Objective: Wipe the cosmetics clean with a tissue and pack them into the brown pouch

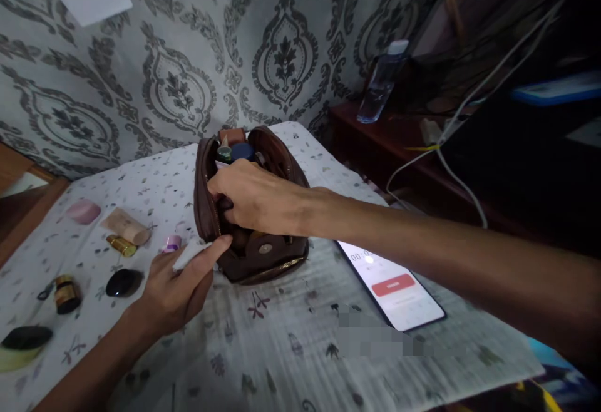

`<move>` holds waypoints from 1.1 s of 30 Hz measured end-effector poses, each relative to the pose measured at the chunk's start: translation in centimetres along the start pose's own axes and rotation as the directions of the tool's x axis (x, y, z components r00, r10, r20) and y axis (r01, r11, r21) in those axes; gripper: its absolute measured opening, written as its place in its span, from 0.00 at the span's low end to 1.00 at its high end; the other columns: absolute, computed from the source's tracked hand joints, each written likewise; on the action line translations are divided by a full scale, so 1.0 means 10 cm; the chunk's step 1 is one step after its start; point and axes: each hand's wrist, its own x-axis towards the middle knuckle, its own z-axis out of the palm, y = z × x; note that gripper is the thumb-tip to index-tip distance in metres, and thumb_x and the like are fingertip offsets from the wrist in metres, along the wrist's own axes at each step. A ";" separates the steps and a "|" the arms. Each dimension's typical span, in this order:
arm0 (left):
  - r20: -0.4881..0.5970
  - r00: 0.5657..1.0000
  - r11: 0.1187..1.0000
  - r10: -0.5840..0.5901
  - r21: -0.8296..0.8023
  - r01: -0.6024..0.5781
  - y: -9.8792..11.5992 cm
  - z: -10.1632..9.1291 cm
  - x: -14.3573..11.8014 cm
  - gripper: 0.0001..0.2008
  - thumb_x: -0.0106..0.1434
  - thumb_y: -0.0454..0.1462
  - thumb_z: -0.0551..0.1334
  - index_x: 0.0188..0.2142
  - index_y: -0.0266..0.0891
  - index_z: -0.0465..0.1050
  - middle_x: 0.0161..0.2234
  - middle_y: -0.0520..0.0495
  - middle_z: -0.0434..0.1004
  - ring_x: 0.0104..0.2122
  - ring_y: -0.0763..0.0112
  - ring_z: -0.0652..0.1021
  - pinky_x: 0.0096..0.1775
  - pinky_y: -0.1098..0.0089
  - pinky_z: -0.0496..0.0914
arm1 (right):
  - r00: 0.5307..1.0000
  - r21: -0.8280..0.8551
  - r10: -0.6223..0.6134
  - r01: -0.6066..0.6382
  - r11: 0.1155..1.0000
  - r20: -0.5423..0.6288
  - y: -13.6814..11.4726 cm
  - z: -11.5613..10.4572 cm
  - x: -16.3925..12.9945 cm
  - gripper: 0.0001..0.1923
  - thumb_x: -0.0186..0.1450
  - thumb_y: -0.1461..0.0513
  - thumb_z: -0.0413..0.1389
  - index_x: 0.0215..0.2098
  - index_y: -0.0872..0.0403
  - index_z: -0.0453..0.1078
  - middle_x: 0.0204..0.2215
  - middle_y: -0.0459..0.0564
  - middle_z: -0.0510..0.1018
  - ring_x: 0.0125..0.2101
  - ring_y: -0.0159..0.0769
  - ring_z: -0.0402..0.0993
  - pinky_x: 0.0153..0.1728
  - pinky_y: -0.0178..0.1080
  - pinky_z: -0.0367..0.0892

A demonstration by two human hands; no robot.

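Note:
A brown zippered toiletry bag (pixel 263 269) stands open on the cloth-covered table. Several small containers fill it, among them a green-topped one (pixel 224 153) and a dark blue round lid (pixel 242 151). My right hand (pixel 253 194) reaches into the bag with fingers curled; whatever they grip is hidden inside. A small white thing (pixel 191 254), perhaps crumpled tissue, is held in my left hand (pixel 181 283). One finger of that hand reaches to the bag's near left edge.
Left of the bag lie a beige tube (pixel 126 225), a gold tube (pixel 121 245), a black oval item (pixel 124 282), a gold-and-black bottle (pixel 67 294) and a pink item (pixel 83 211). A lit phone (pixel 394 287) lies at right. A water bottle (pixel 382 83) stands behind, near white cables (pixel 462 118).

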 end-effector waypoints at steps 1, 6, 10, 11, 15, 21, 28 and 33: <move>-0.003 1.000 1.000 0.002 -0.001 -0.002 0.00 0.01 0.00 0.32 0.66 0.25 0.55 0.68 0.40 0.55 0.41 0.45 0.84 0.28 0.72 0.80 0.36 0.71 0.77 | 1.000 -0.005 0.013 -0.013 1.000 0.002 -0.01 0.01 0.01 0.11 0.57 0.75 0.53 0.35 0.59 0.72 0.29 0.47 0.76 0.32 0.32 0.69 0.31 0.33 0.60; -0.009 1.000 1.000 0.002 0.001 -0.002 0.00 0.02 0.01 0.30 0.67 0.25 0.55 0.67 0.39 0.57 0.40 0.44 0.84 0.31 0.70 0.81 0.36 0.70 0.76 | 0.997 0.003 0.076 -0.076 0.997 0.013 -0.06 0.00 0.04 0.11 0.56 0.75 0.54 0.35 0.60 0.73 0.31 0.50 0.78 0.35 0.35 0.73 0.33 0.34 0.64; -0.001 1.000 0.999 0.001 -0.037 -0.001 0.00 0.01 0.00 0.28 0.67 0.26 0.55 0.66 0.37 0.59 0.40 0.43 0.84 0.32 0.70 0.81 0.36 0.71 0.76 | 0.993 0.058 0.113 -0.111 0.992 -0.030 -0.09 0.00 0.04 0.12 0.56 0.76 0.54 0.34 0.59 0.73 0.31 0.49 0.79 0.35 0.34 0.74 0.34 0.32 0.65; 0.008 1.000 0.999 -0.005 -0.044 0.005 0.00 0.01 0.00 0.28 0.68 0.26 0.55 0.66 0.37 0.59 0.40 0.43 0.84 0.32 0.70 0.82 0.36 0.71 0.76 | 0.992 0.060 0.124 -0.122 0.991 -0.032 -0.08 0.02 0.04 0.12 0.56 0.77 0.54 0.34 0.59 0.73 0.31 0.49 0.79 0.35 0.34 0.74 0.34 0.32 0.65; 0.039 0.999 0.998 -0.034 -0.046 0.036 0.01 0.01 -0.01 0.27 0.68 0.27 0.54 0.66 0.38 0.59 0.39 0.44 0.84 0.34 0.70 0.82 0.37 0.71 0.77 | 0.998 0.039 0.068 -0.067 0.997 -0.011 -0.02 0.14 0.06 0.16 0.54 0.77 0.53 0.37 0.59 0.73 0.34 0.51 0.79 0.36 0.36 0.74 0.33 0.32 0.65; 0.021 0.999 0.998 -0.028 -0.062 0.029 0.02 0.00 0.01 0.26 0.68 0.27 0.53 0.65 0.36 0.59 0.39 0.44 0.83 0.33 0.71 0.82 0.37 0.72 0.76 | 0.999 0.022 0.028 -0.029 0.999 0.035 0.05 0.22 0.07 0.14 0.55 0.76 0.51 0.35 0.61 0.73 0.31 0.53 0.77 0.32 0.36 0.74 0.28 0.33 0.64; 0.038 0.999 1.000 -0.021 0.002 0.021 0.02 -0.01 0.00 0.26 0.69 0.27 0.54 0.65 0.37 0.59 0.42 0.43 0.84 0.34 0.69 0.82 0.38 0.72 0.76 | 1.000 -0.033 0.001 -0.001 0.999 0.011 0.05 0.18 0.06 0.15 0.53 0.76 0.50 0.34 0.61 0.75 0.30 0.54 0.77 0.31 0.36 0.73 0.28 0.33 0.62; 0.042 0.999 1.000 -0.026 -0.006 0.027 0.03 -0.01 0.01 0.26 0.69 0.28 0.53 0.66 0.38 0.57 0.41 0.44 0.84 0.33 0.70 0.82 0.36 0.72 0.76 | 0.996 -0.042 0.054 -0.051 0.998 0.067 -0.05 0.10 0.10 0.16 0.53 0.77 0.51 0.34 0.61 0.76 0.30 0.52 0.78 0.34 0.36 0.75 0.31 0.33 0.65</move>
